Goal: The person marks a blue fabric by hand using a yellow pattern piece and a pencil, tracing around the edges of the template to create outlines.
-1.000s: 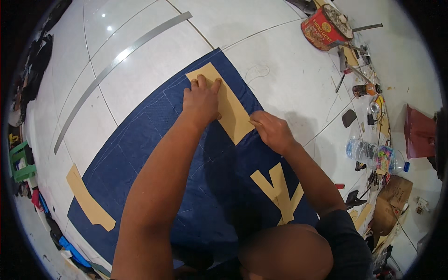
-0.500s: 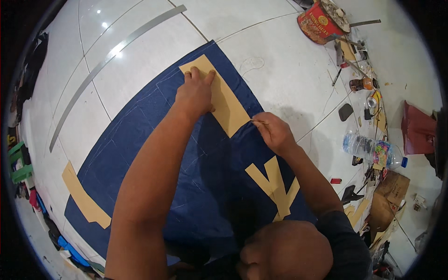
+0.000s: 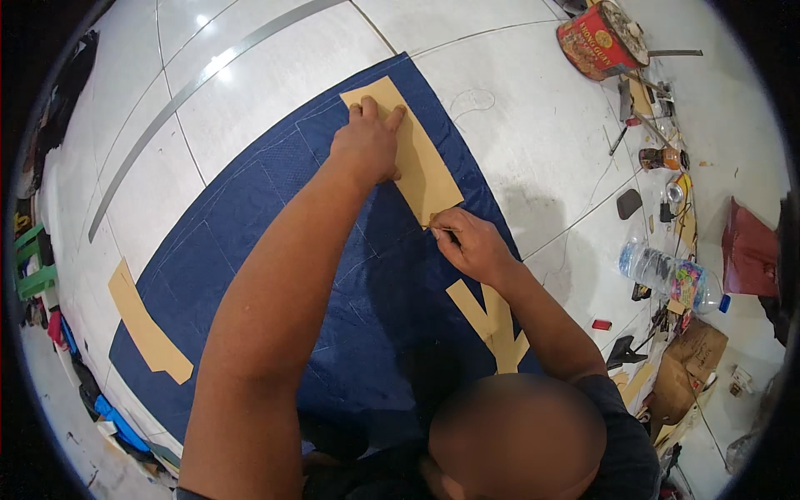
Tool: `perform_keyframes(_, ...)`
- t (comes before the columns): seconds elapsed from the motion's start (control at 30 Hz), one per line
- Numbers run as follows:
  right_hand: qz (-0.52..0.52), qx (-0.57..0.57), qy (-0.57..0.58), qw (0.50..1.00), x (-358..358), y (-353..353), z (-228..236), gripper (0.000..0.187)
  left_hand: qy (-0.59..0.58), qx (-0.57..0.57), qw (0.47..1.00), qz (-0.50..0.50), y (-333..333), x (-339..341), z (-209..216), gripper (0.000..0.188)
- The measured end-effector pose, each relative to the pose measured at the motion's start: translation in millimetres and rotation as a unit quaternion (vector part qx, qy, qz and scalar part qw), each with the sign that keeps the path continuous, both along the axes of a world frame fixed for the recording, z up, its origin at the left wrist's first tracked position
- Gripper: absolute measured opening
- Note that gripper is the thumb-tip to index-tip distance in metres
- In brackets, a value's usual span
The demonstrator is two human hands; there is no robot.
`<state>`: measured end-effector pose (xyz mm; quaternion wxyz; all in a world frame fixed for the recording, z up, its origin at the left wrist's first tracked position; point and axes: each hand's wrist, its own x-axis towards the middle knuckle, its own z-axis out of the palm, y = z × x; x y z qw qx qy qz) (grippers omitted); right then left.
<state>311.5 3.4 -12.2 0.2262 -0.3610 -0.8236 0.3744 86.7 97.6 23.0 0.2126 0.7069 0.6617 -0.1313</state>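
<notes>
A dark blue fabric (image 3: 267, 225) lies spread on the white tiled floor. On its far corner rests a long tan paper pattern piece (image 3: 425, 171). My left hand (image 3: 367, 146) presses flat on the upper part of that piece, fingers apart. My right hand (image 3: 471, 246) is at the piece's lower end, fingers pinched on a thin marking tool whose tip touches the paper's edge. A tan Y-shaped pattern piece (image 3: 492, 325) lies on the fabric just below my right forearm.
Another tan paper strip (image 3: 146, 329) lies across the fabric's left edge. A long metal ruler (image 3: 200, 83) lies on the tiles at the far left. On the right are a red tin (image 3: 602, 42), a plastic bottle (image 3: 667, 271), a cardboard box (image 3: 687, 379) and small tools.
My left hand has slid up toward the far end of the pattern piece. My right hand has settled at the piece's lower end, fingers pinched.
</notes>
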Motion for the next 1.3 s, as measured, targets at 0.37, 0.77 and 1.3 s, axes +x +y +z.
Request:
perform_keyframes(0.37, 0.007, 0.026, -0.011, 1.000, 1.1, 2.2, -5.7, 0.014, -0.012, 0.009, 1.000, 0.000, 0.1, 0.2, -0.7, 0.113)
perform_keyframes(0.77, -0.021, -0.014, 0.004, 1.000, 3.8, -1.0, -0.9, 0.014, -0.007, 0.016, 1.000, 0.001, -0.8, 0.2, -1.1, 0.115)
perform_keyframes(1.3, -0.018, 0.207, -0.115, 0.971, 17.1, 14.8, -19.7, 0.023, -0.023, 0.031, 0.999, 0.020, -2.8, 2.4, -0.4, 0.108)
